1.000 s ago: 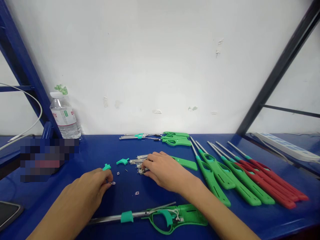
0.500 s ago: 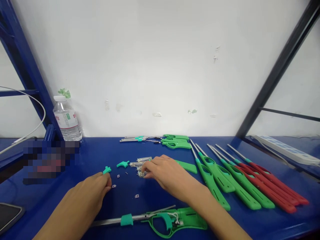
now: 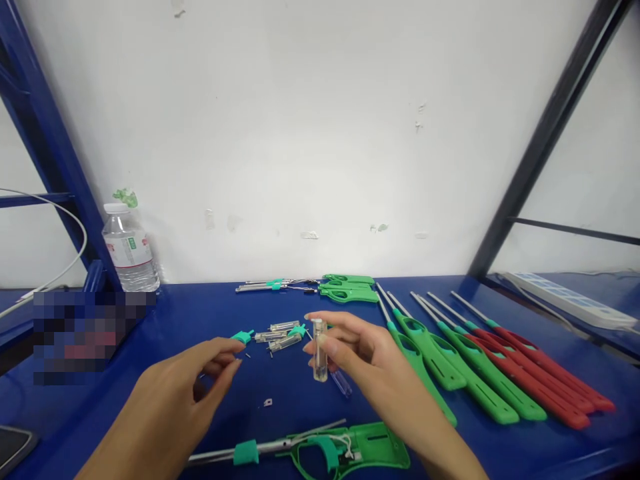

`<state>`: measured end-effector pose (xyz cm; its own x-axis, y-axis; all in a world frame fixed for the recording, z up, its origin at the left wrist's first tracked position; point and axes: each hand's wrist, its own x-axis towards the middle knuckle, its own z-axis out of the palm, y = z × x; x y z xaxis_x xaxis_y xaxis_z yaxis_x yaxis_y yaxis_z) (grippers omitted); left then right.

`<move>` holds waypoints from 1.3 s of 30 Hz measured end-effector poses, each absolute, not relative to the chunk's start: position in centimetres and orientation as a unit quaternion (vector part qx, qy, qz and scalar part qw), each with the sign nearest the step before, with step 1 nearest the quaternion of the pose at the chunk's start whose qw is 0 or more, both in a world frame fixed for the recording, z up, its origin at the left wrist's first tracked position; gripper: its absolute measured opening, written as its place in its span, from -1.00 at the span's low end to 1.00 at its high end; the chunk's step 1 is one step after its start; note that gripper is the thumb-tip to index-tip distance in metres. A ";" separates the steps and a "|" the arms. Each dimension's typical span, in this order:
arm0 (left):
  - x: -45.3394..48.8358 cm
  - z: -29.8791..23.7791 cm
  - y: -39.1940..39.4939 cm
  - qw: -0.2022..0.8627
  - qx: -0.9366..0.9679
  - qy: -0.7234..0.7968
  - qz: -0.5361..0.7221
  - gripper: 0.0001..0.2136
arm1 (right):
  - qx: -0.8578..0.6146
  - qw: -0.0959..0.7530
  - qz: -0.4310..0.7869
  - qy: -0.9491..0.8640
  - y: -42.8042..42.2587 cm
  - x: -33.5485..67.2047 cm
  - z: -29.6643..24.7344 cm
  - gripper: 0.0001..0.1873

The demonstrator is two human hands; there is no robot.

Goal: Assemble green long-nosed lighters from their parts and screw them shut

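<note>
Upright between the thumb and fingers of my right hand (image 3: 357,353) is a clear lighter fuel tank (image 3: 320,363) with a white top. My left hand (image 3: 200,373) has its thumb and forefinger apart, and nothing shows between them. Just beyond its fingertips lies a teal plastic trigger (image 3: 243,337). Several more clear tanks lie in a loose group between the hands, with another teal piece (image 3: 299,331) by them. One further clear tank (image 3: 341,383) lies below my right hand. Nearest me is an opened green lighter (image 3: 380,447) with its metal tube, teal trigger and white wires showing.
Several green and red long-necked lighters (image 3: 540,373) lie fanned on the right. Open green lighter halves (image 3: 347,291) lie at the back by the wall. A water bottle (image 3: 131,253) stands back left, and a power strip (image 3: 570,300) lies far right. A small part (image 3: 268,403) lies mid-table.
My right hand has lifted a clear tank from the group and brought it nearer and to the right. My left hand has moved right, its fingers now apart.
</note>
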<state>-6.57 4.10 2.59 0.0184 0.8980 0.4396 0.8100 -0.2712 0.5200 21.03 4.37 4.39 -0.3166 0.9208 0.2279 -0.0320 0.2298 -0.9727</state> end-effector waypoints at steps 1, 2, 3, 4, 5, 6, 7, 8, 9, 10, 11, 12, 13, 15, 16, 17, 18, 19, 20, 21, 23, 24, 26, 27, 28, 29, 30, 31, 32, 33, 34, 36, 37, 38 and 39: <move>-6.2 2.5 4.0 0.078 0.713 0.579 0.388 -0.75 | -0.354 0.462 0.515 -0.629 4.4 21.0 4.4 -0.62; -5.8 2.5 3.9 0.085 0.713 0.561 0.413 -0.76 | -0.358 0.458 0.517 -0.629 4.5 20.9 4.3 -0.62; -5.4 2.4 3.7 0.095 0.715 0.549 0.421 -0.77 | -0.363 0.453 0.518 -0.628 4.5 20.7 4.3 -0.63; -5.0 2.5 3.4 0.110 0.712 0.543 0.432 -0.76 | -0.370 0.449 0.516 -0.628 4.5 20.6 4.3 -0.63; -4.6 2.5 3.1 0.130 0.706 0.536 0.443 -0.75 | -0.378 0.447 0.509 -0.631 4.4 20.4 4.3 -0.66; -4.3 2.6 2.8 0.157 0.700 0.533 0.449 -0.74 | -0.387 0.445 0.491 -0.642 4.3 20.2 4.2 -0.73; -4.0 2.7 2.5 0.183 0.690 0.531 0.456 -0.73 | -0.393 0.443 0.463 -0.659 4.2 20.0 4.2 -0.82; -3.6 2.8 2.2 0.207 0.679 0.530 0.463 -0.72 | -0.398 0.440 0.428 -0.682 4.1 19.8 4.3 -0.90; -3.3 2.9 1.9 0.228 0.667 0.531 0.471 -0.70 | -0.399 0.437 0.390 -0.705 3.9 19.6 4.3 -0.91; -3.0 3.1 1.6 0.245 0.654 0.531 0.479 -0.69 | -0.398 0.432 0.358 -0.726 3.8 19.5 4.2 -0.89; -2.8 3.2 1.4 0.257 0.641 0.530 0.491 -0.68 | -0.398 0.426 0.334 -0.740 3.6 19.3 4.2 -0.88; -2.6 3.4 1.2 0.266 0.630 0.527 0.504 -0.69 | -0.399 0.420 0.321 -0.749 3.5 19.2 4.2 -0.89; -2.4 3.5 1.1 0.276 0.622 0.522 0.514 -0.70 | -0.403 0.413 0.314 -0.754 3.4 19.1 4.1 -0.90; -2.2 3.7 0.9 0.293 0.610 0.511 0.530 -0.75 | -0.409 0.397 0.311 -0.761 3.2 18.8 4.0 -0.90; -2.2 3.9 0.9 0.301 0.605 0.507 0.535 -0.77 | -0.409 0.392 0.313 -0.762 3.1 18.7 4.0 -0.91; -2.1 3.9 0.8 0.310 0.600 0.504 0.538 -0.78 | -0.406 0.388 0.318 -0.764 2.9 18.6 4.0 -0.91; -2.1 4.0 0.8 0.319 0.597 0.503 0.537 -0.79 | -0.403 0.385 0.326 -0.763 2.8 18.4 4.0 -0.91; -2.0 4.1 0.8 0.329 0.594 0.503 0.535 -0.79 | -0.400 0.383 0.335 -0.762 2.6 18.3 4.1 -0.90; -1.9 4.2 0.7 0.336 0.591 0.503 0.533 -0.79 | -0.396 0.382 0.343 -0.761 2.5 18.1 4.2 -0.89; -1.8 4.2 0.7 0.341 0.589 0.503 0.533 -0.79 | -0.394 0.380 0.349 -0.760 2.3 18.0 4.3 -0.89; -1.7 4.3 0.6 0.344 0.585 0.503 0.535 -0.78 | -0.389 0.374 0.359 -0.761 1.9 17.8 4.6 -0.88; -1.7 4.3 0.5 0.344 0.584 0.503 0.537 -0.78 | -0.389 0.370 0.361 -0.762 1.8 17.7 4.7 -0.88; -1.7 4.3 0.4 0.340 0.583 0.508 0.536 -0.76 | -0.394 0.364 0.357 -0.765 1.6 17.7 4.9 -0.87; -1.7 4.2 0.4 0.335 0.581 0.513 0.535 -0.75 | -0.397 0.362 0.354 -0.765 1.6 17.6 4.9 -0.86; -1.7 4.1 0.3 0.329 0.577 0.521 0.537 -0.74 | -0.399 0.362 0.353 -0.765 1.5 17.6 4.9 -0.86; -1.7 4.1 0.3 0.322 0.572 0.529 0.538 -0.74 | -0.401 0.363 0.353 -0.764 1.6 17.6 4.9 -0.85; -1.7 4.0 0.3 0.317 0.566 0.535 0.541 -0.74 | -0.401 0.363 0.355 -0.763 1.6 17.6 4.9 -0.85; -1.7 4.0 0.3 0.314 0.562 0.539 0.543 -0.74 | -0.400 0.363 0.358 -0.762 1.6 17.6 4.8 -0.84; -1.7 4.0 0.3 0.315 0.560 0.539 0.545 -0.74 | -0.401 0.365 0.360 -0.760 1.6 17.6 4.8 -0.85; -1.7 4.0 0.3 0.316 0.561 0.535 0.546 -0.75 | -0.402 0.368 0.360 -0.757 1.6 17.6 4.8 -0.85; -1.6 4.0 0.3 0.318 0.563 0.531 0.548 -0.75 | -0.404 0.372 0.359 -0.754 1.6 17.6 4.8 -0.85; -1.6 4.2 0.4 0.315 0.568 0.522 0.553 -0.76 | -0.407 0.377 0.360 -0.750 1.6 17.6 4.8 -0.86; -1.6 4.2 0.4 0.311 0.572 0.518 0.555 -0.76 | -0.407 0.378 0.362 -0.749 1.5 17.6 4.8 -0.86; -1.6 4.3 0.5 0.305 0.577 0.514 0.556 -0.75 | -0.405 0.376 0.364 -0.749 1.5 17.6 4.9 -0.85; -1.6 4.3 0.5 0.299 0.584 0.511 0.555 -0.74 | -0.404 0.375 0.366 -0.750 1.5 17.6 4.9 -0.85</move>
<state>-1.59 0.48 4.30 -0.1400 0.9290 0.3426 0.2652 -0.2982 0.9169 17.59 1.50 4.90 -0.3923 0.8804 0.2663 0.3309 0.4052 -0.8523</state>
